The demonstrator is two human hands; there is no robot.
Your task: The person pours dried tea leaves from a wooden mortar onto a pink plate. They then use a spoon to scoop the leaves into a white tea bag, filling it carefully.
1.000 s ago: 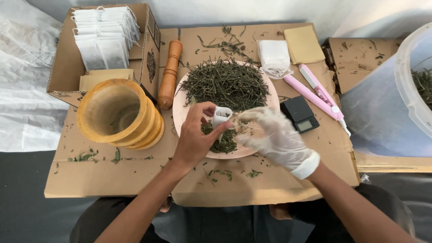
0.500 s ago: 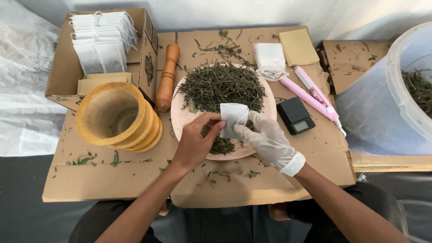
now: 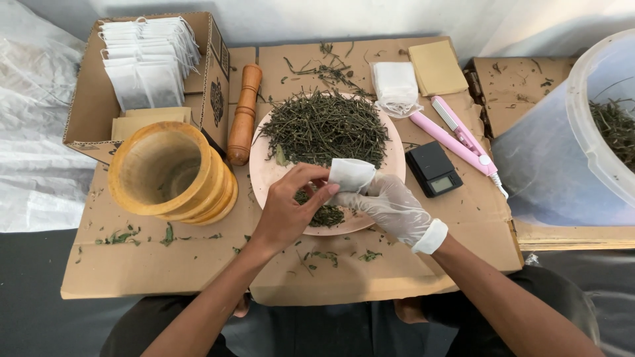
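- Pale wall [image 3: 317, 16] along top, evenly lit
- Dark grey floor [image 3: 40, 311] below
- Flattened cardboard sheets [image 3: 152, 264] as work surface
- Clear plastic sheeting [image 3: 33, 132] crumpled at left w/ white folds

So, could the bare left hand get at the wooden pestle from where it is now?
Probably yes. The pestle lies uncovered between the cardboard box and the pink plate, with nothing across the way. But the left hand is pinching the small white bag together with the gloved right hand.
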